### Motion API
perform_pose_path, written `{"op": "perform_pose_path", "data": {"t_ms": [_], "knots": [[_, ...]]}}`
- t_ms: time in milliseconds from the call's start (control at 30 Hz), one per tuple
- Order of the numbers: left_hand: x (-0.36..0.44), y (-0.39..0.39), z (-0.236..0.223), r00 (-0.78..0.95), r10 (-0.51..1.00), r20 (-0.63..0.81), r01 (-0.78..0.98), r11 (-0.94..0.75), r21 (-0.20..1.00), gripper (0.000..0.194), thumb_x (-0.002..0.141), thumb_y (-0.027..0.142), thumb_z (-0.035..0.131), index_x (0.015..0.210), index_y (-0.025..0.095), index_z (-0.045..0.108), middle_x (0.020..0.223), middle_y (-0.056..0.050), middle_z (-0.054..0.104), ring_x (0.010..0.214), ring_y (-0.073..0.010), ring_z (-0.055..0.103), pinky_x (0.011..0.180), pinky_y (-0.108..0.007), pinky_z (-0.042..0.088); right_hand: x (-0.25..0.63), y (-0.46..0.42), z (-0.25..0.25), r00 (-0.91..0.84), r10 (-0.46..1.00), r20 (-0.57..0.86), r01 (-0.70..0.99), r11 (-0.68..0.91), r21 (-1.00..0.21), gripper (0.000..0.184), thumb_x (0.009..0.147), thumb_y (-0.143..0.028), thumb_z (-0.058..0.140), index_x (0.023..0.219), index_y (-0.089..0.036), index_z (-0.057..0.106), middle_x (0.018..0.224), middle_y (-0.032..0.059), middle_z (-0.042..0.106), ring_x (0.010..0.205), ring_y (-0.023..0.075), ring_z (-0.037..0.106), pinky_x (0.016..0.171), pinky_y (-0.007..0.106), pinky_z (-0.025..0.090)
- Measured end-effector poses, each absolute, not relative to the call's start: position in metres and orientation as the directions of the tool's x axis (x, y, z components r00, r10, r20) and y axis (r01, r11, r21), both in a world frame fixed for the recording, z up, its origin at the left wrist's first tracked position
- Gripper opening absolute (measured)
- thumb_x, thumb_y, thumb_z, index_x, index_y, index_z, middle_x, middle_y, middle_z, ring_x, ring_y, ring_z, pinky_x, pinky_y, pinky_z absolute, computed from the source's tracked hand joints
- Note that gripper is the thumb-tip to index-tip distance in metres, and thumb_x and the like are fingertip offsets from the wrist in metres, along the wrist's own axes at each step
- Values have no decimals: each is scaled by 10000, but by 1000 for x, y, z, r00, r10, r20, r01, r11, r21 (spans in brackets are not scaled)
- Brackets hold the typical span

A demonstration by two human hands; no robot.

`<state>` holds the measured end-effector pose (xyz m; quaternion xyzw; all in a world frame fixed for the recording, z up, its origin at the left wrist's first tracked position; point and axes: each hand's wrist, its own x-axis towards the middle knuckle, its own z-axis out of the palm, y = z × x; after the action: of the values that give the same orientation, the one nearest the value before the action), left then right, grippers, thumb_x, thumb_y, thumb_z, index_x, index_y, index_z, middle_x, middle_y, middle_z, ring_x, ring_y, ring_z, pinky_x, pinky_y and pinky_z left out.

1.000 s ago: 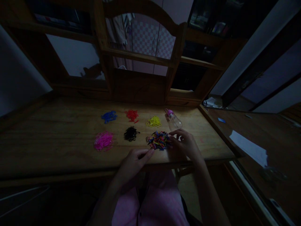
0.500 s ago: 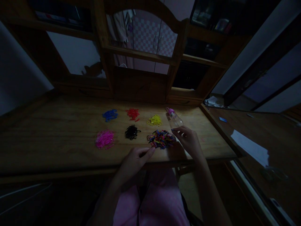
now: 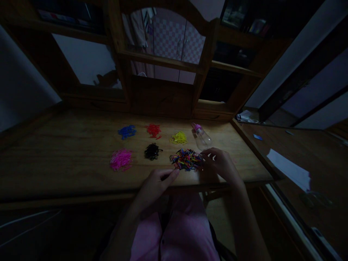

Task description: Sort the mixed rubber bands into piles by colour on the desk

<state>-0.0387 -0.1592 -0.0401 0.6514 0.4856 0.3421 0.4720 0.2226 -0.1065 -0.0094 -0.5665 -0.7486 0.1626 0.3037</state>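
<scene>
A pile of mixed-colour small elastic bands [image 3: 187, 160] lies on the wooden desk between my two hands. At its near left edge is my left hand [image 3: 161, 180], thumb and forefinger brought together; whatever is between their tips is too small and dark to name. My right hand [image 3: 219, 161] reaches the pile's right edge with fingers pinched and tips partly hidden. Sorted by colour, other heaps lie to the left and behind: yellow bands [image 3: 178, 137], black bands [image 3: 152, 151], red bands [image 3: 153, 130], blue bands [image 3: 127, 132] and pink bands [image 3: 121, 160].
Just beyond my right hand lies a clear bulb-shaped bottle [image 3: 203, 139] with a pink cap. A wooden hutch [image 3: 163, 98] rises along the desk's back. To the right, a lower brown surface holds white paper [image 3: 288, 169] and a small blue packet [image 3: 257, 137].
My right hand has lowered from beside the bottle to the right edge of the mixed pile, uncovering more of the bottle. My left hand has stayed almost where it was.
</scene>
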Motion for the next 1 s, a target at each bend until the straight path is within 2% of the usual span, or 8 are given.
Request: {"op": "perform_pose_path", "data": {"t_ms": [267, 467, 700, 800, 900, 1000], "knots": [[-37, -160, -39, 282, 959, 2, 313, -94, 945, 457, 915, 532, 449, 629, 177, 464, 634, 17, 419, 654, -141, 401, 593, -256, 279, 220, -109, -13, -188, 955, 229, 758, 289, -585, 144, 824, -206, 615, 847, -194, 757, 822, 49, 727, 683, 159, 627, 619, 254, 453], [-38, -159, -40, 291, 957, 2, 314, -98, 944, 431, 918, 502, 451, 646, 171, 496, 642, 13, 424, 655, -141, 392, 604, -255, 283, 214, -106, -20, -174, 965, 198, 763, 259, -592, 136, 813, -199, 641, 890, -212, 753, 843, 40, 732, 661, 157, 627, 626, 262, 458], [-37, -159, -39, 287, 958, 4, 317, -99, 943, 435, 915, 501, 451, 624, 178, 459, 626, 20, 393, 647, -138, 379, 586, -255, 260, 216, -106, -18, -131, 958, 256, 768, 261, -585, 87, 812, -244, 638, 839, -198, 706, 772, 23, 699, 623, 144, 598, 592, 255, 433], [-37, -159, -39, 286, 958, 8, 321, -104, 942, 403, 914, 474, 459, 647, 175, 495, 650, 13, 438, 667, -143, 404, 601, -254, 275, 222, -107, -14, -109, 961, 255, 748, 248, -615, 102, 826, -263, 620, 859, -199, 692, 746, 12, 689, 631, 145, 610, 571, 244, 429], [-37, -159, -40, 276, 961, 2, 329, -96, 939, 411, 907, 492, 457, 668, 169, 546, 674, 3, 495, 685, -153, 431, 615, -253, 297, 231, -110, -11, -128, 961, 246, 735, 259, -626, 113, 831, -269, 613, 867, -198, 693, 740, 14, 687, 636, 146, 615, 567, 239, 435], [-37, -158, -41, 272, 962, -2, 337, -93, 937, 439, 901, 523, 457, 646, 172, 522, 649, 8, 466, 670, -150, 419, 603, -254, 285, 239, -116, -11, -180, 959, 220, 740, 279, -611, 119, 822, -263, 620, 872, -200, 708, 745, 15, 686, 655, 147, 615, 590, 242, 446]]}}
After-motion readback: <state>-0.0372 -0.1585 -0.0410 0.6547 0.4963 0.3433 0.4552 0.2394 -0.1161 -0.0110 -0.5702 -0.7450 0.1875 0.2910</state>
